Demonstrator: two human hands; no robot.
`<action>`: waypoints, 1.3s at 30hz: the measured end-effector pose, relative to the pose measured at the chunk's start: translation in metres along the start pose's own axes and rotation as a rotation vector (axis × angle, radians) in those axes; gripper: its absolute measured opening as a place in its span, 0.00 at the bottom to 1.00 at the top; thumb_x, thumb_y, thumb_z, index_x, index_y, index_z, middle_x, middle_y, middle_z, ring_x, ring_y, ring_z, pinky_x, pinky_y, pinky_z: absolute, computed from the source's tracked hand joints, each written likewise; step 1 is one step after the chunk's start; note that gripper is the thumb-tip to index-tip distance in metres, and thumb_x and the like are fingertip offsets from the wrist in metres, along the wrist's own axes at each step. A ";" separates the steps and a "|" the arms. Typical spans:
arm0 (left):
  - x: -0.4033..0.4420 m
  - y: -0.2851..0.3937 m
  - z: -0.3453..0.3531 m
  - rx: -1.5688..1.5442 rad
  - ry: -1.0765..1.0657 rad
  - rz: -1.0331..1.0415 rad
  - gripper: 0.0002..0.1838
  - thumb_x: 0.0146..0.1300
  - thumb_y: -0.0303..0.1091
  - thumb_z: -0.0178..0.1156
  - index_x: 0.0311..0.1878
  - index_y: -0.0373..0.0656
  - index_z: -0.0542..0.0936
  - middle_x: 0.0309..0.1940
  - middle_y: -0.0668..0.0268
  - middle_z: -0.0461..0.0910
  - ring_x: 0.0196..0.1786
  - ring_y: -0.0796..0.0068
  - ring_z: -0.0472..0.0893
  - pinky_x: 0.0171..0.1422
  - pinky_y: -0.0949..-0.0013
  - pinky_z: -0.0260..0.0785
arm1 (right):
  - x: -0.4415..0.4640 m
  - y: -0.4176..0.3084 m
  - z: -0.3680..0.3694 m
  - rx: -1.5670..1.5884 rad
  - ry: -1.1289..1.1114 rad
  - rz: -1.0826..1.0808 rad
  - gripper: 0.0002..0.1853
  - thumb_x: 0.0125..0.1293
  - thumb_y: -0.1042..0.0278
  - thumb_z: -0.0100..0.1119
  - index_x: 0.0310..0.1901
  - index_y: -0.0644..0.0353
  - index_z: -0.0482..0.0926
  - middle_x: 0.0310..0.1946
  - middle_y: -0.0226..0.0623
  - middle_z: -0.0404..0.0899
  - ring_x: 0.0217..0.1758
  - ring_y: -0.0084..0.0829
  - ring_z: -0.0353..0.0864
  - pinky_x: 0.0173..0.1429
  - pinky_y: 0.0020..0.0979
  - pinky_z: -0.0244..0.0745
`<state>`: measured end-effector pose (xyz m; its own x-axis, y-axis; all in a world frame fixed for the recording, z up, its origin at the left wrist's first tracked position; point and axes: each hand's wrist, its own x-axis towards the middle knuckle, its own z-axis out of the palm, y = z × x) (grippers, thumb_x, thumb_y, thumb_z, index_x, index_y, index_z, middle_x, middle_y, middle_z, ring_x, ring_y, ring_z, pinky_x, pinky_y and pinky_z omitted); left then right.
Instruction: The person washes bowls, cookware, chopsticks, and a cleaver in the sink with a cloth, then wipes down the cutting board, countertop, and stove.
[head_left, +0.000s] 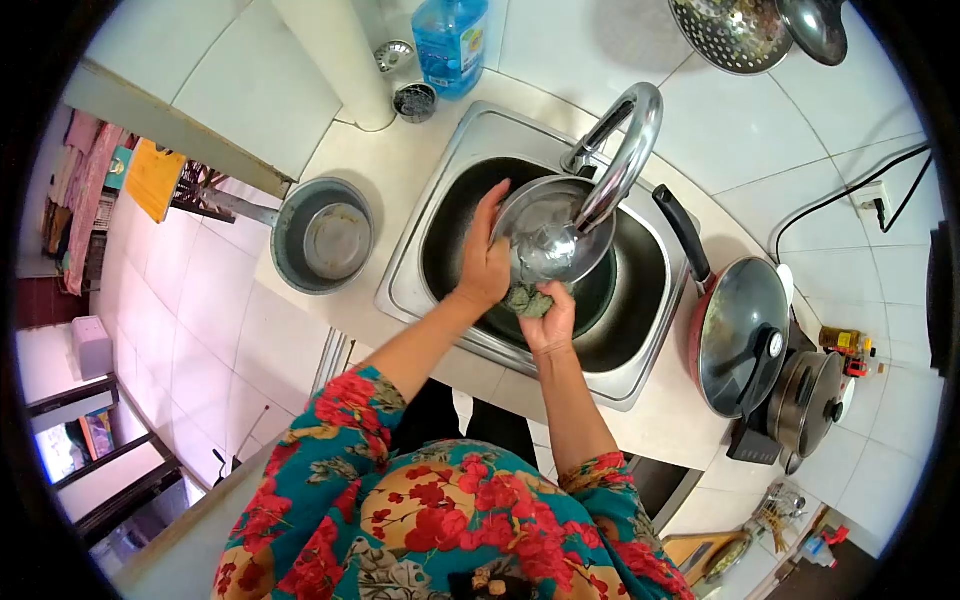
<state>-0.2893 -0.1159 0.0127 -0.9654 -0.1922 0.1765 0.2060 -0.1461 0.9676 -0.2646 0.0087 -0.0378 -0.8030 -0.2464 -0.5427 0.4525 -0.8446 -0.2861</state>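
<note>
My left hand (487, 262) is closed on the left rim of a shiny metal bowl (522, 212), which it keeps tilted under the curved chrome faucet (645, 130). Water runs into the bowl. In my right hand (553, 322), a crumpled grey-green cloth (526, 300) is bunched against the bowl's near edge. Both hands are over the stainless steel sink (625, 388). Beneath the metal bowl, a dark green round vessel (604, 305) is partly visible inside the sink; the rest of it is hidden.
Left of the sink stands a grey saucepan (286, 240) with something round and metal inside. A blue liquid bottle (449, 50) and a small scourer holder (415, 102) are behind. On the right are a glass-lidded pan (735, 335) and a lidded pot (806, 405).
</note>
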 end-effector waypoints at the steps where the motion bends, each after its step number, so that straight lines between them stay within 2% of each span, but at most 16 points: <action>1: -0.010 -0.015 0.001 0.076 0.113 0.039 0.34 0.48 0.19 0.38 0.64 0.36 0.58 0.56 0.55 0.66 0.59 0.65 0.66 0.67 0.69 0.52 | 0.004 0.003 -0.008 -0.019 0.023 0.021 0.21 0.49 0.80 0.48 0.49 0.63 0.70 0.46 0.39 0.74 0.50 0.39 0.74 0.54 0.43 0.71; 6: -0.025 -0.044 -0.025 0.335 0.285 -0.110 0.24 0.52 0.20 0.41 0.56 0.35 0.62 0.47 0.51 0.71 0.51 0.58 0.72 0.60 0.62 0.60 | 0.004 -0.047 -0.030 -0.752 -0.028 0.082 0.25 0.51 0.77 0.60 0.53 0.65 0.66 0.41 0.43 0.76 0.44 0.38 0.78 0.48 0.37 0.74; 8: -0.017 -0.031 -0.035 0.507 0.286 -0.267 0.17 0.57 0.25 0.45 0.51 0.35 0.64 0.44 0.49 0.72 0.48 0.55 0.73 0.56 0.61 0.63 | 0.020 -0.061 -0.049 -1.356 0.129 -0.096 0.30 0.51 0.72 0.63 0.56 0.66 0.63 0.39 0.44 0.77 0.42 0.39 0.78 0.47 0.36 0.75; 11: -0.004 -0.029 -0.043 0.547 0.257 -0.469 0.17 0.64 0.35 0.47 0.51 0.34 0.65 0.44 0.48 0.73 0.47 0.55 0.74 0.53 0.61 0.64 | 0.025 -0.044 -0.057 -1.848 0.276 -0.121 0.35 0.48 0.70 0.64 0.58 0.67 0.61 0.52 0.54 0.67 0.56 0.50 0.68 0.57 0.43 0.67; 14: -0.009 -0.051 -0.049 0.141 0.372 -0.741 0.18 0.64 0.35 0.46 0.54 0.34 0.65 0.47 0.54 0.72 0.48 0.62 0.75 0.53 0.62 0.68 | 0.063 0.002 -0.120 -2.339 -0.167 -0.241 0.34 0.47 0.71 0.62 0.58 0.63 0.61 0.60 0.59 0.54 0.64 0.60 0.53 0.65 0.49 0.57; 15: -0.010 -0.031 -0.044 -0.044 0.290 -0.841 0.17 0.63 0.32 0.47 0.53 0.34 0.66 0.48 0.54 0.72 0.46 0.62 0.77 0.48 0.61 0.74 | 0.047 0.001 -0.106 -2.291 -0.293 -0.527 0.28 0.50 0.73 0.58 0.56 0.62 0.65 0.55 0.56 0.61 0.62 0.57 0.58 0.62 0.49 0.62; 19: -0.020 -0.027 -0.046 -0.219 0.125 -1.005 0.15 0.62 0.25 0.46 0.53 0.33 0.66 0.47 0.52 0.72 0.48 0.60 0.77 0.49 0.59 0.76 | 0.053 -0.039 -0.092 -2.435 -0.206 -0.262 0.21 0.53 0.76 0.54 0.51 0.63 0.70 0.54 0.53 0.65 0.58 0.54 0.65 0.56 0.49 0.68; 21: -0.024 -0.027 -0.044 -0.291 0.106 -0.987 0.15 0.62 0.24 0.45 0.52 0.31 0.66 0.47 0.52 0.72 0.49 0.60 0.77 0.51 0.59 0.76 | 0.061 -0.040 -0.104 -2.183 0.213 -0.283 0.15 0.57 0.74 0.53 0.47 0.63 0.74 0.44 0.48 0.73 0.46 0.44 0.76 0.47 0.43 0.74; 22: -0.025 -0.027 -0.042 -0.376 0.081 -0.969 0.15 0.62 0.23 0.44 0.52 0.29 0.66 0.47 0.51 0.73 0.49 0.59 0.76 0.52 0.58 0.76 | 0.060 -0.042 -0.107 -2.173 0.220 -0.285 0.15 0.57 0.74 0.53 0.47 0.63 0.74 0.44 0.48 0.73 0.46 0.44 0.76 0.47 0.43 0.74; 25: -0.033 -0.037 -0.040 -0.579 0.135 -1.005 0.18 0.64 0.23 0.41 0.56 0.26 0.63 0.52 0.47 0.70 0.52 0.58 0.75 0.55 0.58 0.75 | 0.034 -0.058 -0.076 -1.207 0.177 -0.191 0.10 0.65 0.64 0.52 0.41 0.62 0.74 0.31 0.33 0.77 0.32 0.24 0.76 0.37 0.25 0.74; 26: -0.036 -0.043 -0.041 -0.714 0.174 -1.019 0.18 0.65 0.23 0.40 0.57 0.25 0.62 0.54 0.46 0.69 0.53 0.58 0.75 0.55 0.58 0.75 | 0.018 -0.061 -0.056 -1.203 0.179 -0.192 0.10 0.65 0.64 0.52 0.41 0.62 0.74 0.31 0.33 0.77 0.32 0.24 0.76 0.37 0.25 0.74; 29: -0.045 -0.051 -0.039 -1.019 0.071 -1.069 0.17 0.65 0.25 0.42 0.55 0.26 0.65 0.51 0.45 0.71 0.50 0.54 0.77 0.53 0.61 0.77 | -0.017 -0.062 -0.010 -0.468 0.031 -0.273 0.10 0.68 0.67 0.46 0.46 0.61 0.71 0.33 0.28 0.77 0.30 0.19 0.74 0.33 0.20 0.71; 34: -0.062 -0.053 -0.021 -1.198 -0.007 -1.115 0.18 0.67 0.32 0.43 0.55 0.30 0.68 0.49 0.44 0.74 0.43 0.55 0.80 0.45 0.65 0.80 | -0.005 -0.046 0.008 -0.548 0.066 -0.456 0.08 0.68 0.67 0.45 0.36 0.61 0.72 0.28 0.24 0.74 0.28 0.18 0.70 0.32 0.22 0.64; 36: -0.062 -0.056 -0.028 -1.167 -0.012 -1.105 0.17 0.66 0.31 0.45 0.54 0.32 0.70 0.46 0.46 0.75 0.39 0.55 0.81 0.43 0.64 0.80 | -0.005 -0.055 0.007 -1.216 -0.107 -0.532 0.12 0.65 0.64 0.47 0.36 0.66 0.73 0.27 0.38 0.75 0.30 0.25 0.69 0.37 0.26 0.66; 37: -0.064 -0.056 -0.035 -1.192 -0.027 -1.113 0.16 0.64 0.29 0.46 0.53 0.33 0.70 0.44 0.47 0.76 0.38 0.54 0.81 0.42 0.65 0.80 | -0.006 -0.059 0.009 -1.389 -0.147 -0.520 0.11 0.61 0.66 0.49 0.32 0.67 0.73 0.24 0.50 0.73 0.28 0.39 0.73 0.37 0.34 0.69; 39: -0.063 -0.054 -0.041 -1.220 -0.047 -1.115 0.15 0.63 0.28 0.48 0.52 0.35 0.70 0.43 0.48 0.77 0.37 0.54 0.81 0.40 0.65 0.81 | -0.009 -0.069 0.014 -1.550 -0.228 -0.486 0.11 0.60 0.65 0.49 0.31 0.67 0.74 0.25 0.53 0.73 0.30 0.46 0.74 0.38 0.37 0.69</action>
<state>-0.2332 -0.1353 -0.0584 -0.7140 0.5476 -0.4363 -0.5730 -0.8151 -0.0852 -0.2937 0.0627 -0.0023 -0.9511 -0.2955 -0.0903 -0.0237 0.3610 -0.9323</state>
